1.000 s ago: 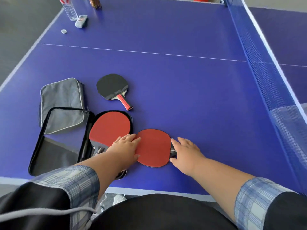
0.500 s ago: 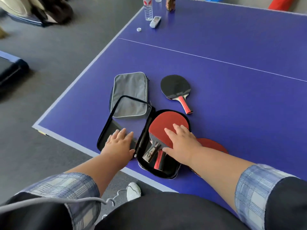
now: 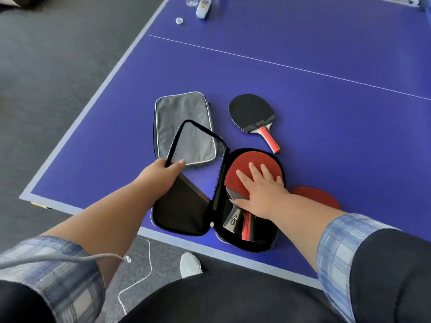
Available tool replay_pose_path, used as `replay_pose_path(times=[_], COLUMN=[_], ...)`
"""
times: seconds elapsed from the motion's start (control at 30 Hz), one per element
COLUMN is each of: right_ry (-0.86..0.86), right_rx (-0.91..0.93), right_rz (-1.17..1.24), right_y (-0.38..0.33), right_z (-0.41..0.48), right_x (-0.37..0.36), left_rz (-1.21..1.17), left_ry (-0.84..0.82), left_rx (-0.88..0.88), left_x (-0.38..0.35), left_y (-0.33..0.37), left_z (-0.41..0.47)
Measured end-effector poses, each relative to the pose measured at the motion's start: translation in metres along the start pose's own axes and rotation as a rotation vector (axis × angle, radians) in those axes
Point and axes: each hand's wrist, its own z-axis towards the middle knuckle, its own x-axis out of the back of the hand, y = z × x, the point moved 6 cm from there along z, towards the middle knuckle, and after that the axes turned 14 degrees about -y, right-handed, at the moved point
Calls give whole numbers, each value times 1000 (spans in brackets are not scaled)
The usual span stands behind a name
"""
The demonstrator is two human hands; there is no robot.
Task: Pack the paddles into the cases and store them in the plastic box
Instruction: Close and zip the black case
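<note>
Near the frame's centre, the left hand [image 3: 161,173] gripped the raised flap edge of the open black case [image 3: 184,210], while the right hand [image 3: 261,192] lay flat, fingers spread, on the red paddle [image 3: 247,164] inside it. Above sat a closed grey case [image 3: 179,113] and a black paddle [image 3: 250,111]; another red paddle [image 3: 314,197] lay at right.

Deep blue desk [image 3: 326,127] with thin white lines, grey closed case [image 3: 179,108] with pale piping, black-lined open case [image 3: 184,213] beside it, red paddle [image 3: 254,166] inside, black-faced paddle [image 3: 250,111] with red-striped handle beyond, blue-and-white plaid sleeves [image 3: 338,250], dark grey floor [image 3: 58,66].
</note>
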Motion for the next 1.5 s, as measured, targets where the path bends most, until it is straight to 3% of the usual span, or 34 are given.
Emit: replay_pose_path(times=[0.1, 0.23, 0.3, 0.4, 0.43, 0.53, 0.57, 0.67, 0.73, 0.8, 0.9, 1.07, 1.2, 1.33, 1.43, 1.5], right_ry=[9, 38, 87, 129, 200, 169, 137, 232, 284, 290, 310, 423, 409, 420, 320, 239], right_rx=[8, 63, 62, 146, 81, 64, 72, 30, -2, -15, -34, -26, -64, 99, 256, 304], right_rz=[3, 64, 251, 1261, 1544, 2048, 2073, 1770, 1665, 1613, 1416, 936, 575, 373, 285, 102], right_y=[3, 11, 16, 18, 30, 52, 56, 76, 86, 90, 89, 74, 56, 28, 12, 5], right_z=[-1, -8, -12, -29, -36, -48, -51, -55, -53, -50, -46, -48, -48, -35, -18, -8], right_x=[1, 8, 16, 23, 19, -2, -8, -14, -18, -20, -22, -13, -8, 17, 31, 25], left_rz=[-351, -306, -268, -192, -147, -19, 11, 134, 417, 751, 914, 986, 1038, 1007, 760, 524], left_ry=[-313, -429, -477, -422, -372, -304, -289, -242, -212, -152, -117, -70, -73, -155, -128, 37], left_rx=[-39, -131, -141, -175, -198, -217, -212, -292, -369, -298, -127, -183, -264, -433, -584, -514], left_x=[-30, -73, -99, -125, -134, -165, -173, -188, -195, -201, -207, -218, -218, -207, -176, -144], left_y=[31, 63, 72, 81, 84, 89, 88, 94, 93, 79, 58, 58, 60, 69, 65, 40], left_z=[-7, -12, -16, -17, -17, -17, -14, -7, 2, 14, 25, 32, 37, 45, 42, 39])
